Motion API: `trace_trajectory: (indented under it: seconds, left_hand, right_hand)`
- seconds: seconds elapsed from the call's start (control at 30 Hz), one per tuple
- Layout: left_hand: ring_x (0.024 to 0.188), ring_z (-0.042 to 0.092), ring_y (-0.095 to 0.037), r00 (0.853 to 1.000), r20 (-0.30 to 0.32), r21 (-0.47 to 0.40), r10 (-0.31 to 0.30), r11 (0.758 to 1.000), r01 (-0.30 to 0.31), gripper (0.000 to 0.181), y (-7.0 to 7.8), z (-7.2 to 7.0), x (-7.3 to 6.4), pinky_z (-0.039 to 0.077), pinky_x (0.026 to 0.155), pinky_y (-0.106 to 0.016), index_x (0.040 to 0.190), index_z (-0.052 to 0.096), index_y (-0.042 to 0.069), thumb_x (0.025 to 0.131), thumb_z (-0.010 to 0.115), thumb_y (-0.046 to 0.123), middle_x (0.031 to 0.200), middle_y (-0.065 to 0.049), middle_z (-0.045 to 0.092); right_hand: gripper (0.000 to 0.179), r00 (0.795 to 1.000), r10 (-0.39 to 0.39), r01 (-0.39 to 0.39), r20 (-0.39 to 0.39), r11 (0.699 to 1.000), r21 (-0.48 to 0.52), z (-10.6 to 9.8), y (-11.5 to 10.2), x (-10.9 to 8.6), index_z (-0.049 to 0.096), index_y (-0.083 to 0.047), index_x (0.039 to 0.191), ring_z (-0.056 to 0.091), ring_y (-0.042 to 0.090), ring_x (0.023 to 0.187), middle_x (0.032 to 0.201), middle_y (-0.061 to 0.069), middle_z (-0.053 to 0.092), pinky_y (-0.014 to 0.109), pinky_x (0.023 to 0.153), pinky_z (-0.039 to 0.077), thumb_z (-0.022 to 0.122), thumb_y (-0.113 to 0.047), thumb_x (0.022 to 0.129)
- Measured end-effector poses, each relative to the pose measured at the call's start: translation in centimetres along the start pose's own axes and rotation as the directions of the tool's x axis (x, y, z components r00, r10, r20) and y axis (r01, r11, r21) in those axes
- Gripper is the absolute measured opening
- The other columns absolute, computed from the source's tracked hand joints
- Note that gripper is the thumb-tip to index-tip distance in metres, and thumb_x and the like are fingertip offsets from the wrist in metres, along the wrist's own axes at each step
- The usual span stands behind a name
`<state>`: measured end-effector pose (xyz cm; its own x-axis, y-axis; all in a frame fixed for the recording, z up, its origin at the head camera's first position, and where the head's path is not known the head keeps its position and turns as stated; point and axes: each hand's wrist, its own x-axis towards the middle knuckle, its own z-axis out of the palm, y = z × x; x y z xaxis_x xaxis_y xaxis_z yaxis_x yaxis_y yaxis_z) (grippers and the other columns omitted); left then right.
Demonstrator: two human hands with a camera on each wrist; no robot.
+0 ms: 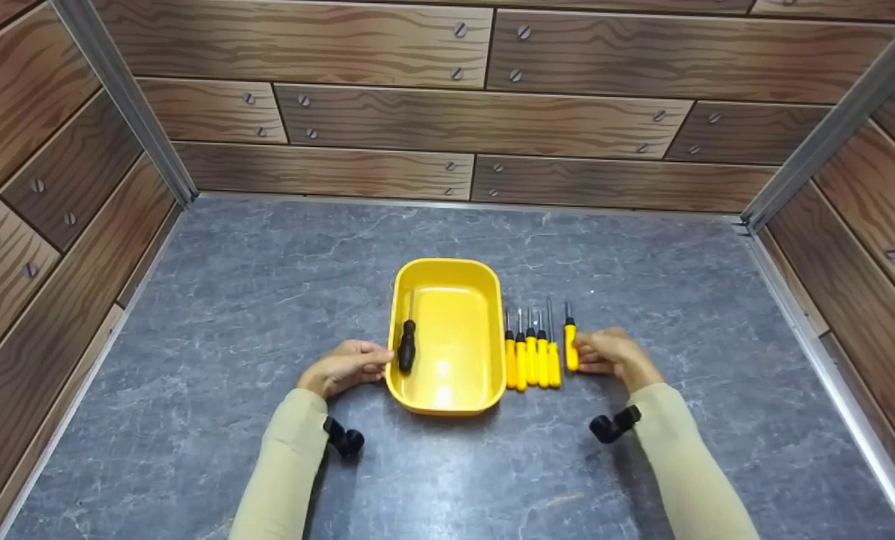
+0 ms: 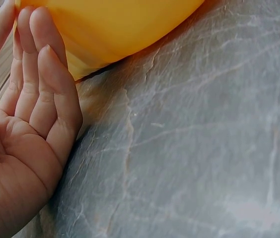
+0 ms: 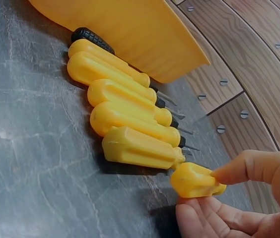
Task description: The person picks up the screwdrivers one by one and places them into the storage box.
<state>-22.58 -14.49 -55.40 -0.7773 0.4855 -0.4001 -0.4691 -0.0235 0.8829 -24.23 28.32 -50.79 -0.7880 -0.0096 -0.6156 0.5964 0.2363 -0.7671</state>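
A deep yellow tray point(image 1: 447, 409) stands on the grey tabletop. Inside it, along the left wall, lies a black-handled screwdriver point(image 1: 407, 346). My left hand point(image 1: 347, 366) pinches the tray's left rim, thumb at the edge and fingers against the outer wall point(image 2: 105, 29). To the right of the tray, my right hand point(image 1: 612, 352) holds a yellow-handled screwdriver point(image 1: 571, 345) between thumb and fingers, its shaft pointing away from me. Several yellow-handled screwdrivers point(image 1: 531, 360) lie side by side between it and the tray.
Close against the tray's right side lies another screwdriver with a black handle point(image 3: 93, 39), seen in the right wrist view. Wood-patterned walls point(image 1: 485, 112) with metal corner strips point(image 1: 136, 112) enclose the grey marbled tabletop point(image 1: 267, 262) at the back and both sides.
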Motion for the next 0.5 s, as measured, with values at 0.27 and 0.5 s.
trace_trajectory:
  seconds: [0.27,0.5]
  left_hand:
    - [0.070,0.065,-0.004,1.000,0.003,-0.005,-0.008,1.000,0.008,0.006,0.07,-0.01,0.01,0.054,0.070,-0.017,0.087,0.068,0.011,0.090,0.063,0.013,0.073,0.007,0.070]
    - [0.070,0.065,-0.004,1.000,-0.004,0.005,-0.007,1.000,0.007,0.005,0.06,0.02,-0.04,0.055,0.071,-0.018,0.087,0.069,0.011,0.089,0.065,0.015,0.073,0.006,0.070]
  right_hand:
    - [0.006,1.000,-0.014,0.014,0.012,1.000,0.012,-0.02,-0.13,-0.26,0.056,-0.002,0.089,0.062,0.008,0.061,0.069,-0.002,0.061,0.020,0.065,0.059,0.057,-0.005,0.084]
    - [0.014,1.000,-0.020,0.020,-0.001,1.000,0.013,0.49,-0.69,-0.67,0.054,0.000,0.097,0.062,0.007,0.061,0.070,-0.002,0.061,0.021,0.066,0.060,0.058,-0.005,0.084]
